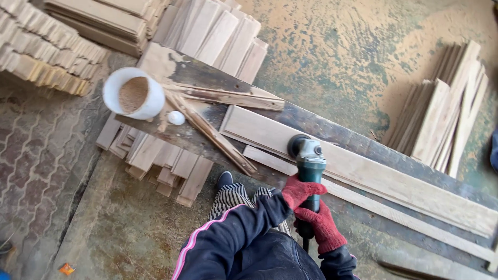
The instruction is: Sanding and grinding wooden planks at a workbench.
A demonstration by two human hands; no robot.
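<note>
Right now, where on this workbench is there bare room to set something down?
Bare plank runs right of the grinder that both gloved hands, left hand and right hand, grip. The left end is crowded: white bucket, small white ball, crossed wood strips.

Sanding disc of the grinder (309,158) hidden under its own head; contact with the long plank (363,171) not visible. Plank runs off the right edge. Grinder handle mostly covered by the gloved hands. Stacked boards (41,46) cut off at top left. Small orange object (66,268) on the floor too small to identify.
</note>
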